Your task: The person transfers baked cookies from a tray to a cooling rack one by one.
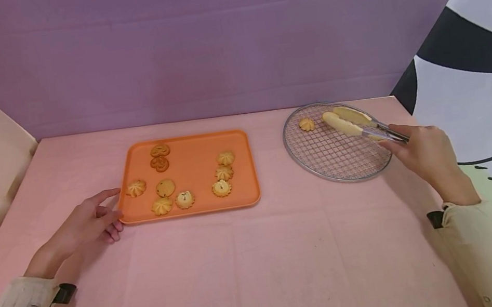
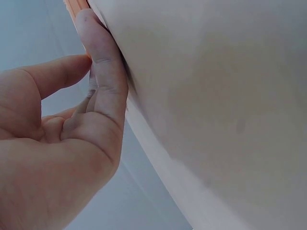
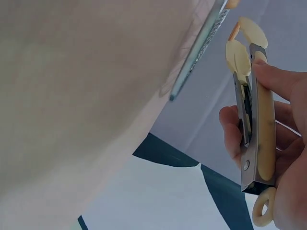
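At the left edge of an orange tray (image 1: 202, 208), my left hand (image 1: 87, 218) grips the near corner between thumb and fingers. Several cookies lie on the tray, among them a round cookie (image 1: 166, 188), pretzel-shaped cookies (image 1: 160, 164) and star-shaped swirl cookies (image 1: 136, 188). My right hand (image 1: 427, 154) holds metal tongs (image 1: 382, 133) with cream tips over a round wire rack (image 1: 322, 158). The tips stand slightly apart, and an orange-brown sliver (image 3: 234, 31) shows between them in the right wrist view. One swirl cookie (image 1: 306, 124) lies on the rack, left of the tips.
A pink cloth (image 1: 262, 272) covers the table. Behind it rises a purple backdrop (image 1: 212, 48), with a patterned panel (image 1: 486, 46) on the right. The rack stands to the right of the tray, with a gap between them.
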Demonstrator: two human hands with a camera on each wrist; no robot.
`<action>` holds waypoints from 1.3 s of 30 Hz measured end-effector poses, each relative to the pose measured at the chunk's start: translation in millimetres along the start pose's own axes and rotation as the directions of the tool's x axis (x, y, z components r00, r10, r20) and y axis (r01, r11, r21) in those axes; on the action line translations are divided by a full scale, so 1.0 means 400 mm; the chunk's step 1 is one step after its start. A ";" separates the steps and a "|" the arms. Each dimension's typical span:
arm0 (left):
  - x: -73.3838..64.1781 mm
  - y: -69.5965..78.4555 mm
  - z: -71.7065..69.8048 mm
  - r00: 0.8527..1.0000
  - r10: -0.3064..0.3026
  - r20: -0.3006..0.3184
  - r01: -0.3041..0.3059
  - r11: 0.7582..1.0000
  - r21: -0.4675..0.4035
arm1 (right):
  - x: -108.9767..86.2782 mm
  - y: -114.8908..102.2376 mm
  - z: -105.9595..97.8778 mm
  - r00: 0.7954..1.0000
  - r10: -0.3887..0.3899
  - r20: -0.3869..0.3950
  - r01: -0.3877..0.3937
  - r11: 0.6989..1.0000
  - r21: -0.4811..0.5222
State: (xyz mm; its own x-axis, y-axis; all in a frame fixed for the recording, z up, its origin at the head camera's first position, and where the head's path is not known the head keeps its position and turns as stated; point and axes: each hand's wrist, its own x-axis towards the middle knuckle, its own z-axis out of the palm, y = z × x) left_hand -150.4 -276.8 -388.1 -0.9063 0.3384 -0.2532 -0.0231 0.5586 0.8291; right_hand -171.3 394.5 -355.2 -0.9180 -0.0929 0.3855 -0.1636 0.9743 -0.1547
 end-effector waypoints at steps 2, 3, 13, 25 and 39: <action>0.000 0.000 0.000 1.000 0.000 0.002 0.000 1.000 -0.008 | 0.001 0.007 0.004 1.000 0.014 0.016 -0.014 1.000 -0.007; 0.000 0.000 -0.001 1.000 0.001 0.004 -0.001 1.000 -0.013 | 0.002 0.010 0.006 1.000 0.019 0.022 -0.019 1.000 -0.010; 0.004 -0.002 0.000 1.000 -0.019 0.004 0.019 0.999 -0.027 | 0.009 0.033 0.026 0.997 0.033 0.065 -0.032 0.999 -0.011; 0.004 -0.004 -0.001 1.000 -0.021 0.007 0.021 1.000 -0.022 | 0.013 0.029 0.030 0.996 0.010 0.088 -0.007 0.999 -0.039; 0.002 -0.003 -0.002 1.000 -0.015 0.006 0.015 0.999 -0.031 | 0.007 0.024 0.023 0.997 0.010 0.081 -0.007 1.000 -0.029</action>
State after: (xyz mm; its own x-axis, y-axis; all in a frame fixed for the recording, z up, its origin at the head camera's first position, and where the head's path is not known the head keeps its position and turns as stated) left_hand -151.4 -277.8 -389.0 -0.9031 0.3348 -0.2689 -0.0500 0.5399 0.8402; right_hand -178.8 401.8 -364.1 -0.9458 -0.0999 0.3089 -0.1464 0.9805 -0.1310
